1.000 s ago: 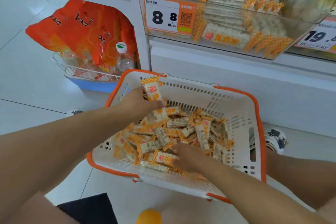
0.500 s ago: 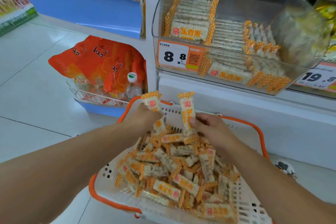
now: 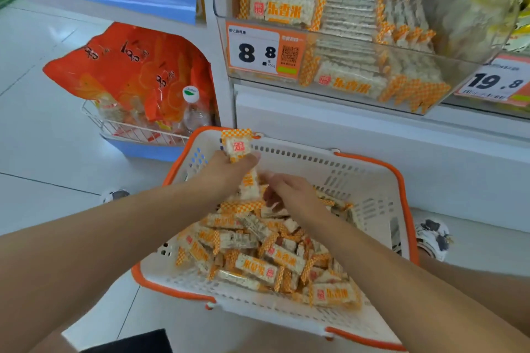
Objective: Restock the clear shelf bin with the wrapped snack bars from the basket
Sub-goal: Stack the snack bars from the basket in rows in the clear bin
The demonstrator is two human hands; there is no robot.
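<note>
A white basket with an orange rim (image 3: 403, 180) sits on the floor below me, holding a heap of wrapped snack bars (image 3: 266, 255) in orange-checked wrappers. My left hand (image 3: 226, 170) is shut on snack bars (image 3: 237, 147) held upright over the basket's far left corner; a second bar hangs below its fingers. Just to the right, my right hand (image 3: 289, 195) hovers over the heap with fingers loosely apart and nothing in it. The clear shelf bin (image 3: 470, 8) is above, partly filled with stacked rows of the same bars.
An 8.8 price tag (image 3: 253, 51) hangs on the bin's front left, a 19.8 tag (image 3: 496, 80) to the right. Orange snack bags (image 3: 129, 74) and a bottle (image 3: 190, 106) fill a wire rack at floor left. A shoe (image 3: 433, 238) is beside the basket.
Both hands rose from the heap with a bar each. The right hand's bar has since gone to the left hand, and the right hand has dropped back toward the heap, empty.
</note>
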